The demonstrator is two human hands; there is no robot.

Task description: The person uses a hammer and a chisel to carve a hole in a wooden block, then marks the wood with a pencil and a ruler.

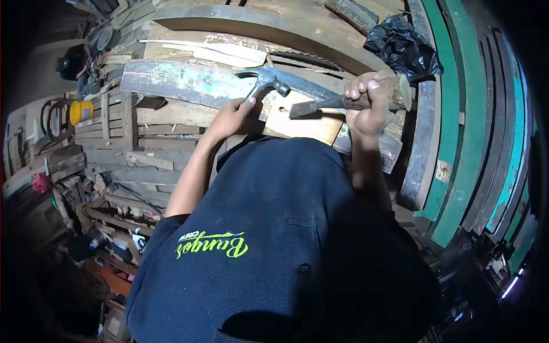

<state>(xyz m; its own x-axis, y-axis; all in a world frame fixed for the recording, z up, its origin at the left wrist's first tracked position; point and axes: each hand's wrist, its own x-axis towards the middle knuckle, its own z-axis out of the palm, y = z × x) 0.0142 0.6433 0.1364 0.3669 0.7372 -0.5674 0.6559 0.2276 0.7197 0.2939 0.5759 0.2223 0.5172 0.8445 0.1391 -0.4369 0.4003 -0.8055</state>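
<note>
My left hand [232, 118] is closed around the handle of a claw hammer [264, 81], whose head points up and away from me. My right hand [367, 108] grips a wide chisel [304, 109] by its thick wooden handle, with the fingers wrapped round it and the blade pointing left. Under the chisel blade lies a pale wooden board [320, 128] with a small dark hole near its far left part. The hammer head hangs just beyond the board's far edge, left of the chisel.
A paint-worn plank [183, 81] runs behind the board. Beyond it lie a saw blade [306, 59] and a long curved timber [257, 22]. A black plastic bag [403, 47] sits at the back right, beside green beams [457, 114]. A yellow container [81, 112] stands at left.
</note>
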